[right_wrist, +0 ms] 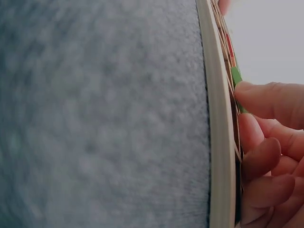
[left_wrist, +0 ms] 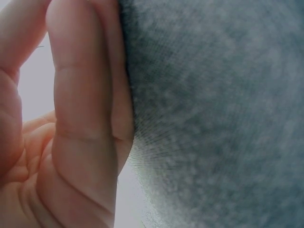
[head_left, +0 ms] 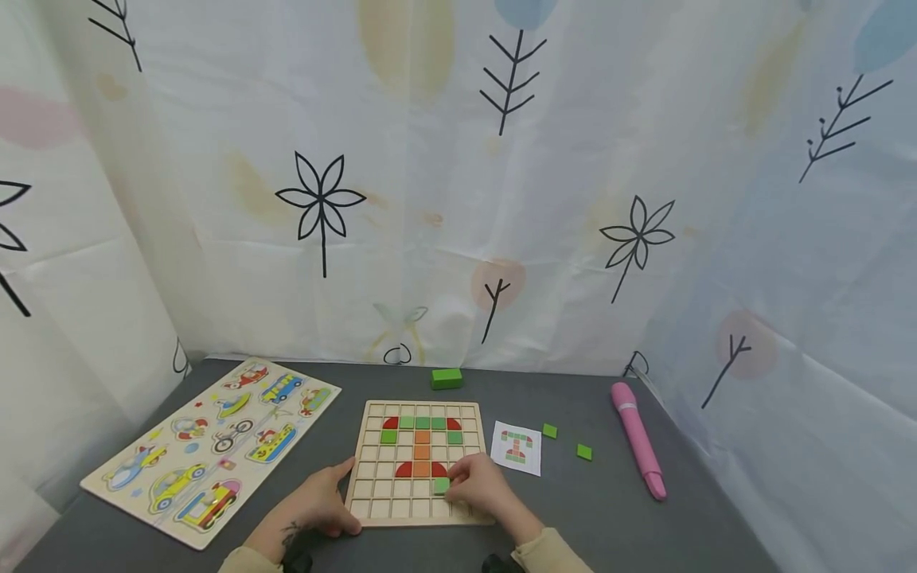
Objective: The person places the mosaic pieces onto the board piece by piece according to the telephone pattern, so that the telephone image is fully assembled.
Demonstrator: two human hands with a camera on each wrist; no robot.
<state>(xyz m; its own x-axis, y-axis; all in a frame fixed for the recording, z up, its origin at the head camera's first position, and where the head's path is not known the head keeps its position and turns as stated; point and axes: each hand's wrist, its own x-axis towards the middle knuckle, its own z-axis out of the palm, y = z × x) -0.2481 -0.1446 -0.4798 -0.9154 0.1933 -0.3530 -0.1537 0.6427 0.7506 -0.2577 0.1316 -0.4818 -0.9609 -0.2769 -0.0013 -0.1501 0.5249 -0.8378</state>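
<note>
The wooden grid board [head_left: 387,509] lies flat on the table, with red, green and orange pieces in several of its cells. My left hand [head_left: 322,501] touches the board's lower left corner, its fingers fairly straight; the left wrist view shows the same hand [left_wrist: 80,114] close up, without the board. At the board's lower right, my right hand [head_left: 483,484] pinches a green square tile [head_left: 440,486] under the red and orange row. Seen from the right wrist, the thumb lies on the green tile [right_wrist: 236,75] at the board's surface, other fingers curled below.
Right of the board lies a pattern card [head_left: 526,463] with two loose green tiles [head_left: 549,430] beyond it. A pink pen-like stick [head_left: 637,442] lies farther right. Behind the board is a green block [head_left: 446,379]; a vehicle puzzle board [head_left: 208,438] lies at left. Curtains surround the table.
</note>
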